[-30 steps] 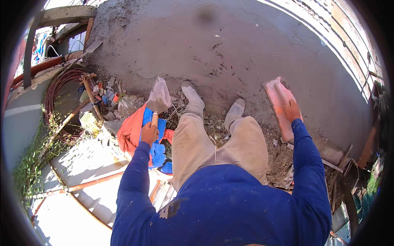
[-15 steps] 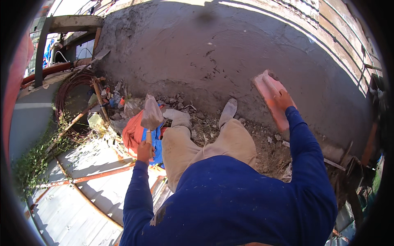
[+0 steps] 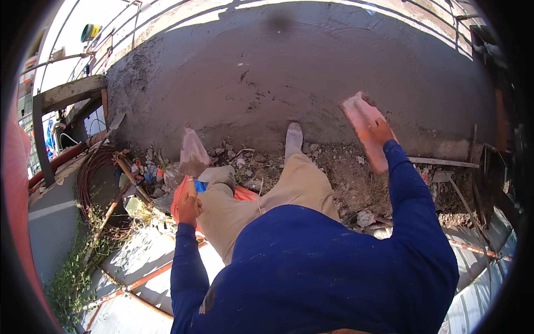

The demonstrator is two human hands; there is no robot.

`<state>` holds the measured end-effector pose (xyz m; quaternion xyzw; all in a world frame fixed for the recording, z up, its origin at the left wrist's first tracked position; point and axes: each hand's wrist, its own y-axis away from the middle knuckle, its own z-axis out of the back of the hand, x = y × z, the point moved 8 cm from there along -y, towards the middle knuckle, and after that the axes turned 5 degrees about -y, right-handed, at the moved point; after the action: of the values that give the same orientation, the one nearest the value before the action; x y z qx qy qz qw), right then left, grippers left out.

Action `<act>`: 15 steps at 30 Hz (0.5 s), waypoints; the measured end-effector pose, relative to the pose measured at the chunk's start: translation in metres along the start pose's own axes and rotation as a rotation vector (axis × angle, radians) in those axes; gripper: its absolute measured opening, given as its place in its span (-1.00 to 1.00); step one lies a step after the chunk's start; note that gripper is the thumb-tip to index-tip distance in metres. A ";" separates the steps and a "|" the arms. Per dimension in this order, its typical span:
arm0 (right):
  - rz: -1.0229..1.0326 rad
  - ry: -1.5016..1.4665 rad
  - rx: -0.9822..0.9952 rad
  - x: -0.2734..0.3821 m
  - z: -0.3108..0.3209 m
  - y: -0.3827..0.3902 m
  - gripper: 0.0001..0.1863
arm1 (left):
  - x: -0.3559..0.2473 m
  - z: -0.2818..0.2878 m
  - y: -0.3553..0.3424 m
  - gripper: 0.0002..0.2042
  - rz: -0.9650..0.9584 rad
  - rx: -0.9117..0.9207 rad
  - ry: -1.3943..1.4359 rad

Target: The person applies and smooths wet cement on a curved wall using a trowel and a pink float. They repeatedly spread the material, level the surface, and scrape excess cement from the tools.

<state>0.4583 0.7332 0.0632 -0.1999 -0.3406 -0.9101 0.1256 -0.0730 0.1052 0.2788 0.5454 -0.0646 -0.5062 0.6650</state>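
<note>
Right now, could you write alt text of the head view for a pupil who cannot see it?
A person's left hand grips a trowel and the right hand a reddish float, before a grey-brown wall. The person wears a blue top and tan trousers; rubble lies along the wall's foot.

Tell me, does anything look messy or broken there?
Yes: dark, rough marks scar the plastered wall, left of the pink float in the right hand; the surface around them looks smoother. Rubble also lies scattered along the wall's foot.
</note>
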 end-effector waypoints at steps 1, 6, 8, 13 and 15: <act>-0.046 0.009 -0.010 -0.017 -0.003 0.012 -0.60 | -0.005 -0.001 0.000 -0.75 -0.008 0.021 -0.030; -0.175 -0.015 -0.091 -0.063 -0.011 0.064 -0.59 | -0.021 0.000 -0.013 -0.76 -0.064 0.107 -0.080; -0.216 -0.045 -0.118 -0.069 -0.014 0.088 -0.60 | -0.018 0.005 -0.028 -0.76 -0.091 0.118 -0.140; -0.256 -0.123 -0.351 -0.052 -0.006 0.171 -0.62 | -0.001 -0.001 -0.098 -0.80 -0.073 0.223 -0.280; -0.292 -0.192 -0.339 -0.049 -0.003 0.214 -0.62 | 0.000 -0.010 -0.138 -0.80 -0.100 0.272 -0.380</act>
<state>0.5789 0.5778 0.1612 -0.2525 -0.2186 -0.9395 -0.0758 -0.1499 0.1266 0.1660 0.5274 -0.2287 -0.6187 0.5355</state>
